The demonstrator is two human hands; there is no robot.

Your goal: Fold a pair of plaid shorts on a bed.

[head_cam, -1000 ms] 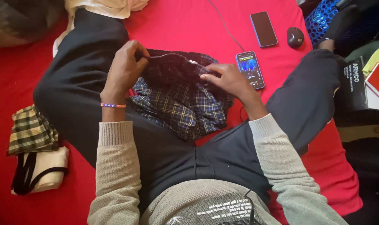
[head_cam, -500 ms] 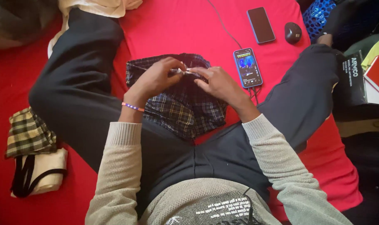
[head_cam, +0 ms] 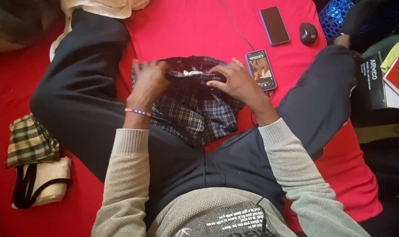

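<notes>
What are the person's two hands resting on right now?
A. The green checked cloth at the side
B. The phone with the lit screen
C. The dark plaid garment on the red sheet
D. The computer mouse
C: the left hand and right hand both press on the upper edge of the dark plaid garment, spread on the red sheet.

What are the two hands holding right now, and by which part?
Both the left hand and right hand grip the dark plaid shorts along the top waistband edge.
</notes>
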